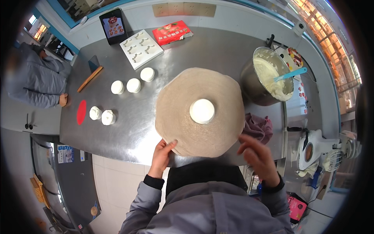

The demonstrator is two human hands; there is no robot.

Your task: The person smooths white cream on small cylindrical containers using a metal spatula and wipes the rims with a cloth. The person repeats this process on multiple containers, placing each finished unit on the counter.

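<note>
A beige cake turntable (176, 105) with a scalloped edge stands before me. A small round white cup (202, 111), bright white on top, sits near its middle. My left hand (161, 155) grips the turntable's near left edge, its thumb resting on the top and the other fingers partly hidden. Off the near right edge hovers my right hand (258, 156), blurred and holding nothing, fingers apart. Beyond it lies a crumpled mauve cloth (258, 128), beside the turntable.
At right stands a metal bowl (248, 87) of cream with a blue spatula (292, 74). Several white cups (133, 85), a white mould tray (141, 49), a red box (171, 31) and a tablet (113, 26) occupy the left and back. A person (41, 76) stands at the left end.
</note>
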